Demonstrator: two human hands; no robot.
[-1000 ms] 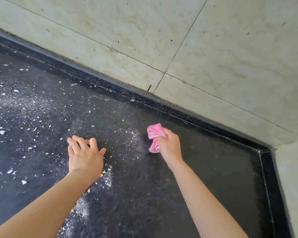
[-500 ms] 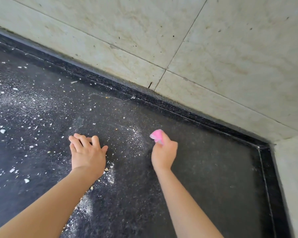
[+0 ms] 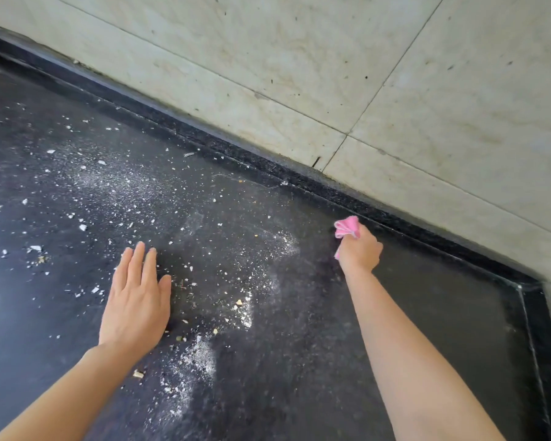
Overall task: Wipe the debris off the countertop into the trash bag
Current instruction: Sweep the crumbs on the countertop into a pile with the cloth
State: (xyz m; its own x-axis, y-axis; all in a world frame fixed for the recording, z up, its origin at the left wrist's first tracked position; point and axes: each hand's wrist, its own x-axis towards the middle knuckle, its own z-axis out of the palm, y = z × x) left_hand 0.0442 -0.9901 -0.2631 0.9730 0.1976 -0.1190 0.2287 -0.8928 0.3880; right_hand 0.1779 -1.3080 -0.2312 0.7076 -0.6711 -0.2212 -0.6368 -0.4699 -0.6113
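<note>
Debris (image 3: 201,354) lies powdery on speckled black countertop (image 3: 299,383).

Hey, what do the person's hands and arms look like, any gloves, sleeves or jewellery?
There are no gloves on the left hand or the right hand. The left forearm and right forearm are uncovered as far as the view reaches, with no sleeve edge showing. Neither wrist has a watch or bracelet. No ring shows on the left hand, and the right hand's fingers are mostly hidden.

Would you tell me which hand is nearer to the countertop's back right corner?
Right. The right hand, gripping the pink cloth, is just left of the corner; the open left hand is farther left.
</note>
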